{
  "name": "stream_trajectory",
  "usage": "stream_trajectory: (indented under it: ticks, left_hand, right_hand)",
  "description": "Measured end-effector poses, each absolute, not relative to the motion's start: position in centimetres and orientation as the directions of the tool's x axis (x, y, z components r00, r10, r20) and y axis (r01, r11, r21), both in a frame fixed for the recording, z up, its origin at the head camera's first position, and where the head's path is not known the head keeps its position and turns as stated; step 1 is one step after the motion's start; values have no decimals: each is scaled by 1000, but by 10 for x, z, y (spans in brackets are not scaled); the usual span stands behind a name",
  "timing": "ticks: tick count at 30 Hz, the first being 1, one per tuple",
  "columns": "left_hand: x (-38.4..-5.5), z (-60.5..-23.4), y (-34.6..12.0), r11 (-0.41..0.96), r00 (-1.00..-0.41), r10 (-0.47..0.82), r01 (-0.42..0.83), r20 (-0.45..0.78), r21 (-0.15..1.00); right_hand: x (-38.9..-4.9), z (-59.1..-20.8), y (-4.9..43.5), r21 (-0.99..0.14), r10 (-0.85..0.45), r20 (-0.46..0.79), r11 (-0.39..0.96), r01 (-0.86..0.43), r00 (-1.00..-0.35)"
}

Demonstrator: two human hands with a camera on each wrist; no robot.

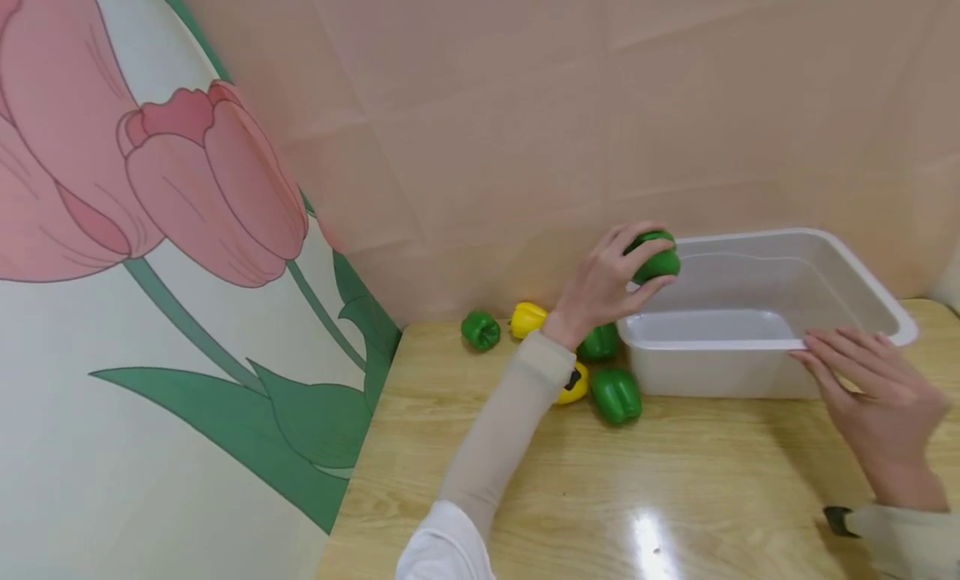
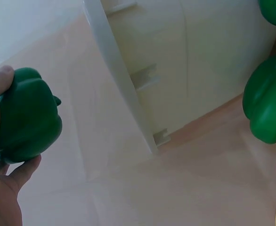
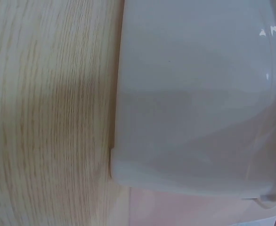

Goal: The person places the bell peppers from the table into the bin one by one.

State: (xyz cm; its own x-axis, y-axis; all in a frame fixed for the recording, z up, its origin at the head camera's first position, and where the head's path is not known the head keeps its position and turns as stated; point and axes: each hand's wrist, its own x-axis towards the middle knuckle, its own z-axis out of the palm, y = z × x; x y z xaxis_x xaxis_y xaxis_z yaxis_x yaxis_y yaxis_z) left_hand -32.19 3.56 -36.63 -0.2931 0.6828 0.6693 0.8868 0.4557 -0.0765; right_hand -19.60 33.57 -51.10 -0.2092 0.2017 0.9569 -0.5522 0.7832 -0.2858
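Observation:
My left hand [image 1: 600,284] grips a green bell pepper [image 1: 657,259] between thumb and fingers, raised over the left end of a white plastic bin [image 1: 723,372]. In the left wrist view the pepper [image 2: 29,115] shows its stem, pointing toward the bin's rim [image 2: 114,77]. The bin's visible floor is bare. At the bin's front right, my right hand [image 1: 885,388] pinches the rim, fingers over the top and thumb against the outer wall. The right wrist view mostly shows the bin's smooth outer wall [image 3: 190,103], with a bit of finger at the edge.
Left of the bin on the wooden table [image 1: 540,497] lie a green pepper [image 1: 480,331], a yellow pepper [image 1: 528,318], another yellow one [image 1: 576,387] and two green ones [image 1: 617,397] close by the bin. A pinkish cloth [image 1: 480,147] hangs behind; a tulip-painted wall [image 1: 202,330] stands left.

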Motion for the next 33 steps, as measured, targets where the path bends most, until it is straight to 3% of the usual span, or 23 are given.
stream_trajectory:
  ticks: [18, 33]
  left_hand:
    - [-322, -372, 57, 432, -300, 695, 901, 654, -46]
    - [-321, -380, 73, 425, -302, 701, 904, 647, -39]
  right_hand:
    - [-198, -513, 333, -284, 222, 959, 775, -564, -178]
    - [-196, -512, 334, -288, 218, 957, 785, -549, -192]
